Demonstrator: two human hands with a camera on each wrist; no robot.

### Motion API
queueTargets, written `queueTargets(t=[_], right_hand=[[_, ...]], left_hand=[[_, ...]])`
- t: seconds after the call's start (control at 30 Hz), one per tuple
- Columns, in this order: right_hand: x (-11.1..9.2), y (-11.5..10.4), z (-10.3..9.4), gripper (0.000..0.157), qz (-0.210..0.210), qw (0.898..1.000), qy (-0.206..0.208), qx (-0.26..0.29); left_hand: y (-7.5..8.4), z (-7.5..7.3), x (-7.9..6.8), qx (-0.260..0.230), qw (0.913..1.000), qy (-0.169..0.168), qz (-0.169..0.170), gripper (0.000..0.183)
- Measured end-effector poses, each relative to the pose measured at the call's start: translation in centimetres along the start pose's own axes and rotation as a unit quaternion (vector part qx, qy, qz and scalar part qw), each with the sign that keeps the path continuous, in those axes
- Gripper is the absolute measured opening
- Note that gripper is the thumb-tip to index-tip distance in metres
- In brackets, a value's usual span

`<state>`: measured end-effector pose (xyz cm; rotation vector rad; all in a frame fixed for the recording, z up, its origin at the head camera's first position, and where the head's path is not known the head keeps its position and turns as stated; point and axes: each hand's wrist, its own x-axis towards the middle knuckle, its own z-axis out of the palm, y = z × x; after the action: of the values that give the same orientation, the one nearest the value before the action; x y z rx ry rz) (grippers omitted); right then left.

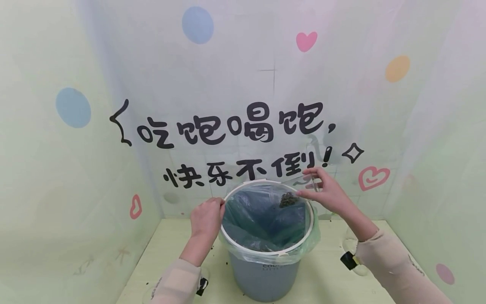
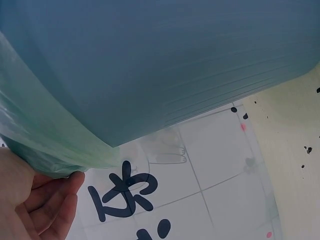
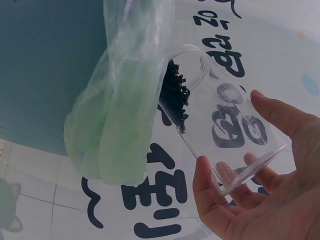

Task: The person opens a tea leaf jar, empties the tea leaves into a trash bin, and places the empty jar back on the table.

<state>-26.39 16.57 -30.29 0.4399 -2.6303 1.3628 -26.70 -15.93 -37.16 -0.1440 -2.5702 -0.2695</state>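
A grey-blue trash bin (image 1: 265, 278) stands upright, lined with a translucent green bag (image 3: 125, 115) folded over its white rim (image 1: 312, 219). My left hand (image 1: 206, 219) grips the rim and bag at the bin's left side; in the left wrist view its fingers (image 2: 70, 192) curl at the bag's edge. On the opposite side, my right hand (image 1: 329, 194) holds a clear cup (image 3: 215, 120) near its base. The cup is tipped sideways, mouth toward the bin. Dark tea leaves (image 3: 175, 97) lie clumped along its lower wall near the mouth, above the bin's opening in the head view.
The bin stands on a pale yellow tabletop (image 1: 182, 261) with small dark specks (image 2: 308, 150) scattered on it. Close behind rises a wall sheet (image 1: 235, 84) printed with black characters, and pale green side walls (image 1: 49, 190) flank the table.
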Motion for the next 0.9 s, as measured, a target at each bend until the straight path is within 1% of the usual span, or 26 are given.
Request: queueTargets(t=[0.27,0.5,0.73,0.9], right_hand=[[0.05,0.02,0.06,0.062,-0.001,1.000,0.000,-0.003],[0.06,0.07,0.04,0.062,-0.003,1.000,-0.003,-0.004],[0.09,0.16,0.09,0.062,-0.011,1.000,-0.007,-0.004],[-0.03,0.01,0.05,0.063,-0.021,1.000,-0.009,-0.003]], left_hand=[[-0.01,0.13,-0.11,0.000,0.9998,0.021,0.005,0.010],[-0.08,0.24,-0.04,-0.002,0.9999,0.016,-0.001,0.010],[-0.12,0.26,-0.15,-0.001,0.9997,0.023,0.004,0.010],[-0.08,0.34,-0.06,-0.002,0.9999,0.016,0.000,0.010]])
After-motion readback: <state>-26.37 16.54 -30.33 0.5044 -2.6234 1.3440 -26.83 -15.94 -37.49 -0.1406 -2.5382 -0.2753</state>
